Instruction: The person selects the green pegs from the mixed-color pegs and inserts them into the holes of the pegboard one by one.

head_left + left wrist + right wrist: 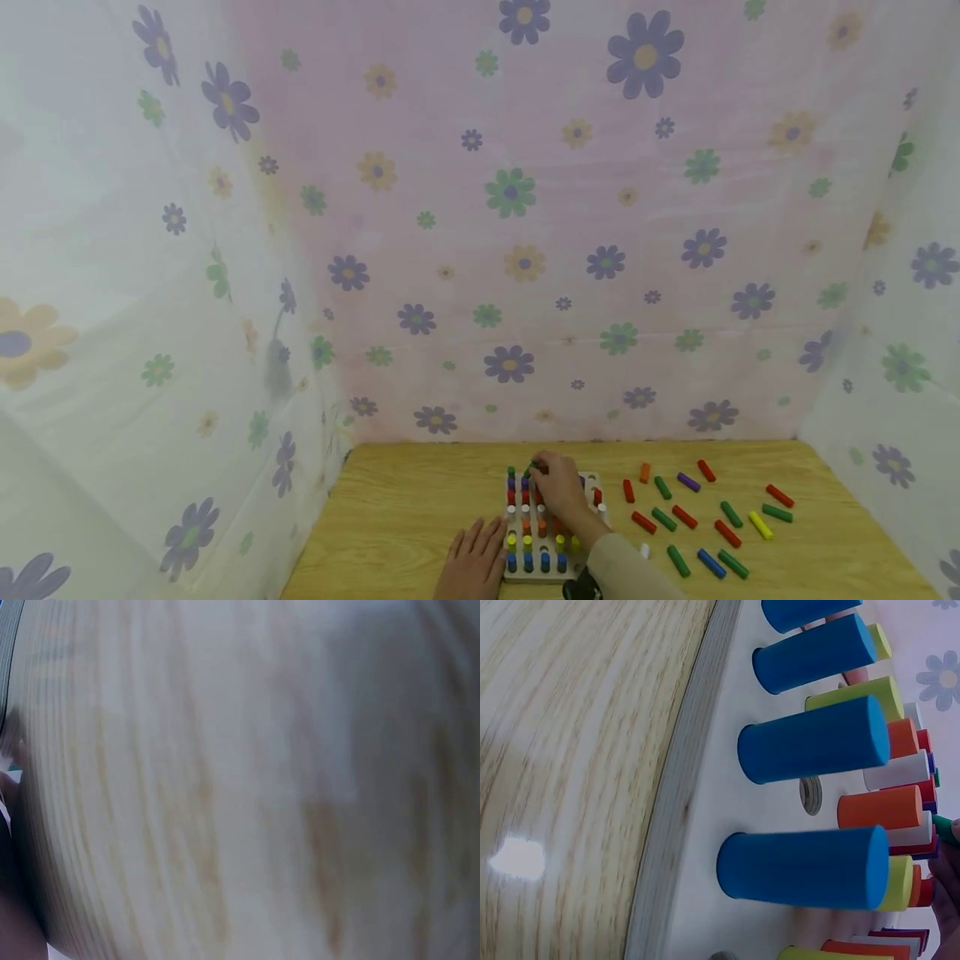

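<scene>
A pale wooden pegboard (pixel 542 577) stands on the table with upright coloured pegs in rows: blue nearest, then yellow, orange, white, red, purple and green farthest. My right hand (pixel 558 490) reaches across it and pinches a green peg (pixel 946 828) at the far row, near the second column from the left. The lower end of that peg is hidden. Flat beside the board's left edge lies my left hand (pixel 474 560), fingers straight and fingertips right at the rim. Large blue pegs (pixel 802 868) fill the foreground of the right wrist view.
Right of the board, loose pegs lie scattered, among them a red peg (pixel 727 533), a green peg (pixel 678 560), a blue peg (pixel 711 563) and a yellow peg (pixel 761 525). Flowered curtains (pixel 570 300) enclose the wooden table (pixel 405 492) at the back and sides.
</scene>
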### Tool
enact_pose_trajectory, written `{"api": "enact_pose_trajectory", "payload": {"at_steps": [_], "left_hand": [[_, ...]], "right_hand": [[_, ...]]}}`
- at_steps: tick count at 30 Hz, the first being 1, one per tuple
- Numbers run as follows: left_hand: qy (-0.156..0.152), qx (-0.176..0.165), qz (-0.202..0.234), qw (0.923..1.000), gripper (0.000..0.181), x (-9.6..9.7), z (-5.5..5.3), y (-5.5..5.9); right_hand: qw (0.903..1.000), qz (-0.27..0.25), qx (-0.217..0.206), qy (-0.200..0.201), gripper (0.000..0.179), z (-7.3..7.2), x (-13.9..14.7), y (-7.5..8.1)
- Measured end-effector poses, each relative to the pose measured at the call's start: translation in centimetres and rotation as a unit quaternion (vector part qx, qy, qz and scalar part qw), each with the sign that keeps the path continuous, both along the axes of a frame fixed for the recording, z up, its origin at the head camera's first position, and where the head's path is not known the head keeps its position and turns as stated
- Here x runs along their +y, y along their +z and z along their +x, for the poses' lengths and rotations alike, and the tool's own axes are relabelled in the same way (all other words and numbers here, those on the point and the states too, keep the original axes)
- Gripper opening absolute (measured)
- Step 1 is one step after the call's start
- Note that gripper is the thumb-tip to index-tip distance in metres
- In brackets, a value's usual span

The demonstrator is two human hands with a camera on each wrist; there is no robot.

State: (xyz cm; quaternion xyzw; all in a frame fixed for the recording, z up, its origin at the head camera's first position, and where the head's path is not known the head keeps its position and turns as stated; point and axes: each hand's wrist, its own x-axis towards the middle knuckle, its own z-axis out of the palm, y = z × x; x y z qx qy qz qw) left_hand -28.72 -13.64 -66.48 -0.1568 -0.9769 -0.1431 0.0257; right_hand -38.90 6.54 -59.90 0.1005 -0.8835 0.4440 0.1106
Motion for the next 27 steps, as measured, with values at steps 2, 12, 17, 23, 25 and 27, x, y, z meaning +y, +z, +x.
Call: {"api": "enact_pose_trajectory", "payload": {"at_steps": [2, 12, 17, 23, 25, 27], "left_hand": [[0.001, 0.004, 0.002, 1.0, 0.063, 0.0, 0.0, -0.1], [0.009, 0.005, 0.007, 0.9999, 0.066, 0.2, 0.0, -0.2], [0.008, 0.006, 0.005, 0.9999, 0.064, 0.1, 0.0, -0.3], [0.005, -0.007, -0.002, 1.0, 0.065, 0.1, 0.0, -0.1], [0.007, -0.013, 0.002, 0.9999, 0.065, 0.1, 0.0, 0.1], [0.009, -0.016, 0.006, 0.9998, 0.065, 0.1, 0.0, 0.2]], "right_hand": [[1.0, 0.006, -0.001, -0.001, 0.014, -0.1, -0.1, -0.1], [0.9994, 0.033, 0.003, -0.013, 0.012, 0.1, -0.6, -0.7], [0.999, 0.041, 0.01, -0.016, 0.013, 0.1, -0.7, -0.8], [0.999, 0.04, 0.013, -0.016, 0.014, 0.1, -0.7, -1.0], [0.999, 0.04, 0.015, -0.016, 0.014, 0.1, -0.7, -1.1], [0.9989, 0.041, 0.017, -0.017, 0.014, 0.1, -0.7, -1.1]]}}
